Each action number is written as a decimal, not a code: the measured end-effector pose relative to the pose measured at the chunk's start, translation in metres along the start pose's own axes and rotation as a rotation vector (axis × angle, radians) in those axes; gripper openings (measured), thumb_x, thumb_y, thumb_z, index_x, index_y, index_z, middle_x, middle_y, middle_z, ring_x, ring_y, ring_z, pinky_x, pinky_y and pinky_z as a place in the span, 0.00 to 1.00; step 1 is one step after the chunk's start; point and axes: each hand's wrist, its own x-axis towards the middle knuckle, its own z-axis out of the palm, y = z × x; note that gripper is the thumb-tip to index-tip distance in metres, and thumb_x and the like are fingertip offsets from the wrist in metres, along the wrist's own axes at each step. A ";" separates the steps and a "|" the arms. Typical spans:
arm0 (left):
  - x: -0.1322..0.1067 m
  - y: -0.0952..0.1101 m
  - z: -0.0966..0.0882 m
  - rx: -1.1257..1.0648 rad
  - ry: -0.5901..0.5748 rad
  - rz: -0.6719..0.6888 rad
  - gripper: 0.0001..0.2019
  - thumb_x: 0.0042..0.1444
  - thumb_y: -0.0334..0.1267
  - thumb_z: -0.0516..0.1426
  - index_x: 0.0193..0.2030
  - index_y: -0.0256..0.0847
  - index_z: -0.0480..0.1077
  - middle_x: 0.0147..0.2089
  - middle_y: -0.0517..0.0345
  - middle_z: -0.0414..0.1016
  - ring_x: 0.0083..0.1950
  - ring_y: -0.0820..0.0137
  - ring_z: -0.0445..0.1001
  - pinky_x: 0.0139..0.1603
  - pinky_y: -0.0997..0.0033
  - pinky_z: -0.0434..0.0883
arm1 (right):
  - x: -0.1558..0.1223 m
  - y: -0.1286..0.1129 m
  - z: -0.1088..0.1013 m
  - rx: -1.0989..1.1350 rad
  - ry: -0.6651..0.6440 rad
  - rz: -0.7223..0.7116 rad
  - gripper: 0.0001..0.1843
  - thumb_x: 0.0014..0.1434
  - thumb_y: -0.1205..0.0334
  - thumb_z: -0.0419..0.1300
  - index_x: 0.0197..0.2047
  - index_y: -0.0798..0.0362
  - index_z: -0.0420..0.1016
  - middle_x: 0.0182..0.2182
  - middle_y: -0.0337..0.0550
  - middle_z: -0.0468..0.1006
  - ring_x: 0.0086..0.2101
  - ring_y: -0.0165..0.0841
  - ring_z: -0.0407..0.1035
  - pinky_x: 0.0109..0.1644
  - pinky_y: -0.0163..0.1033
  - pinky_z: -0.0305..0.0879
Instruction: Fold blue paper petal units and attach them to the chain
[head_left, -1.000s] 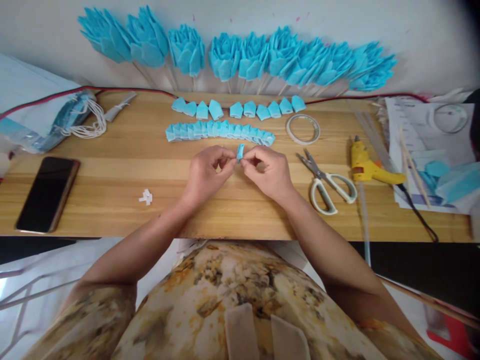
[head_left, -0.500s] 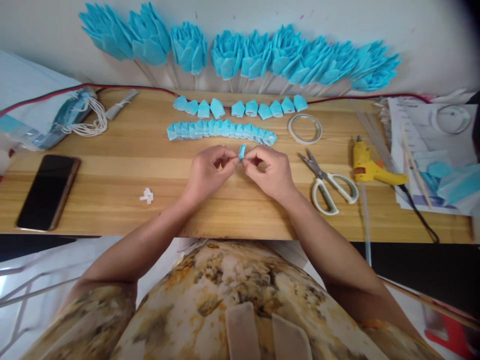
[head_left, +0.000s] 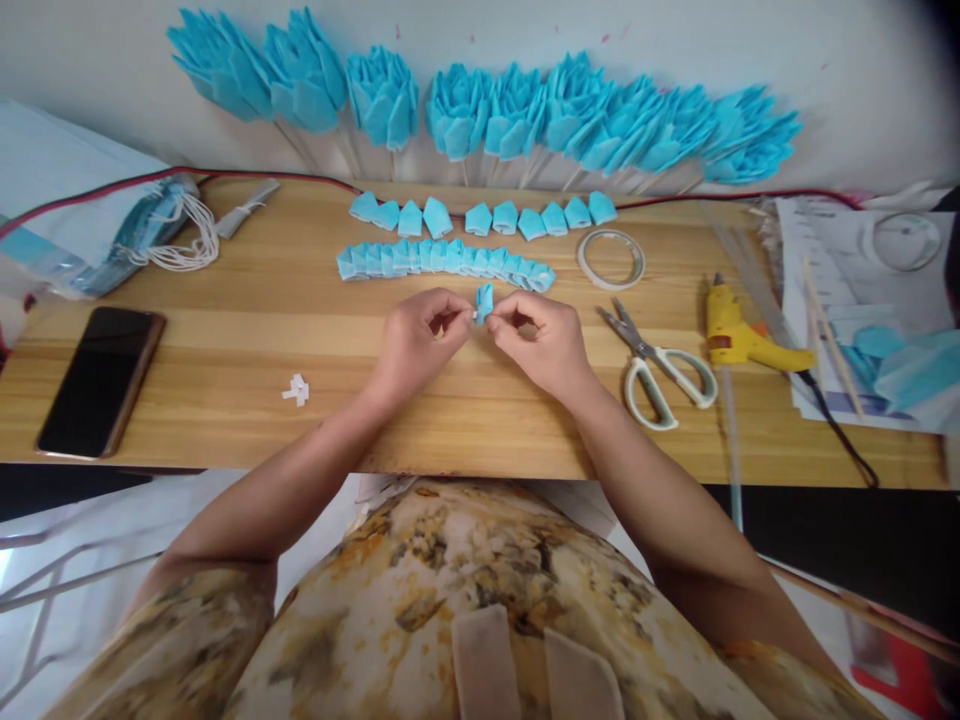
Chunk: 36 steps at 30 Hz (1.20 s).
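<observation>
A small folded light-blue petal stands between my two hands, just above the table's middle. My left hand pinches with thumb and forefinger at its lower left edge, where a tiny pale spot shows that I cannot make out. From the other side, my right hand grips its lower right edge, fingers closed. Just beyond lies a long overlapping row of folded blue petals. Behind that, separate blue petals are spread in a line. Small white strips lie in a little heap left of my left forearm.
Scissors, a tape roll and a yellow glue gun lie to the right. A phone lies at left, near white cord. Blue flowers on sticks lean along the wall.
The blue petal has turned, so that more of its broad face shows. Both hands stay nearly in place, still pinched at it. The view has shifted slightly.
</observation>
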 end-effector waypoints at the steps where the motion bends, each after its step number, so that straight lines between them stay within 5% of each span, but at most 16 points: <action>1: 0.001 0.001 0.000 0.002 0.008 -0.010 0.06 0.54 0.32 0.57 0.28 0.39 0.72 0.26 0.61 0.72 0.26 0.76 0.63 0.28 0.73 0.60 | 0.001 0.000 -0.001 0.044 0.001 0.049 0.06 0.56 0.63 0.61 0.27 0.51 0.72 0.23 0.35 0.72 0.26 0.28 0.63 0.32 0.36 0.59; 7: -0.001 0.020 -0.027 0.089 0.076 -0.047 0.07 0.55 0.34 0.57 0.27 0.39 0.72 0.26 0.61 0.71 0.28 0.74 0.63 0.30 0.72 0.62 | 0.006 0.003 -0.004 0.274 0.046 0.219 0.08 0.54 0.58 0.62 0.26 0.51 0.72 0.21 0.33 0.68 0.24 0.26 0.58 0.31 0.36 0.56; 12: -0.024 0.029 -0.100 0.317 0.075 -0.101 0.06 0.55 0.37 0.59 0.28 0.43 0.73 0.26 0.62 0.73 0.28 0.72 0.65 0.31 0.71 0.63 | 0.007 0.008 -0.004 0.325 0.045 0.255 0.08 0.53 0.57 0.63 0.26 0.51 0.73 0.23 0.34 0.71 0.25 0.26 0.62 0.32 0.36 0.58; 16: -0.053 0.012 -0.162 0.514 -0.013 -0.179 0.07 0.56 0.42 0.58 0.30 0.45 0.74 0.27 0.60 0.76 0.28 0.68 0.67 0.30 0.68 0.62 | 0.005 0.015 -0.003 0.301 0.038 0.233 0.07 0.53 0.58 0.64 0.27 0.51 0.75 0.24 0.35 0.75 0.25 0.27 0.64 0.32 0.37 0.61; 19: -0.070 -0.002 -0.188 0.597 -0.123 -0.220 0.11 0.58 0.46 0.56 0.30 0.45 0.73 0.29 0.57 0.76 0.30 0.65 0.69 0.33 0.67 0.61 | 0.005 0.019 -0.001 0.294 0.030 0.239 0.07 0.54 0.57 0.66 0.28 0.49 0.75 0.25 0.37 0.76 0.25 0.29 0.65 0.31 0.39 0.63; 23: -0.080 -0.017 -0.195 0.604 -0.190 -0.267 0.16 0.60 0.49 0.54 0.26 0.43 0.70 0.27 0.57 0.71 0.29 0.66 0.67 0.33 0.67 0.59 | 0.007 0.017 0.001 0.282 -0.016 0.210 0.08 0.55 0.55 0.67 0.28 0.48 0.76 0.26 0.39 0.77 0.25 0.31 0.67 0.30 0.40 0.65; 30: -0.088 -0.040 -0.189 0.435 -0.055 -0.368 0.07 0.51 0.43 0.64 0.30 0.43 0.75 0.30 0.56 0.76 0.32 0.67 0.70 0.34 0.68 0.62 | 0.010 -0.007 -0.001 0.200 -0.155 0.143 0.07 0.56 0.57 0.68 0.28 0.48 0.78 0.25 0.39 0.77 0.25 0.31 0.67 0.30 0.40 0.64; 36: -0.069 -0.014 -0.170 0.313 0.149 -0.227 0.07 0.55 0.41 0.61 0.38 0.43 0.78 0.35 0.56 0.78 0.37 0.67 0.73 0.41 0.67 0.69 | 0.017 -0.024 0.010 0.198 -0.234 0.148 0.08 0.56 0.57 0.66 0.28 0.50 0.78 0.26 0.39 0.79 0.27 0.31 0.68 0.32 0.39 0.64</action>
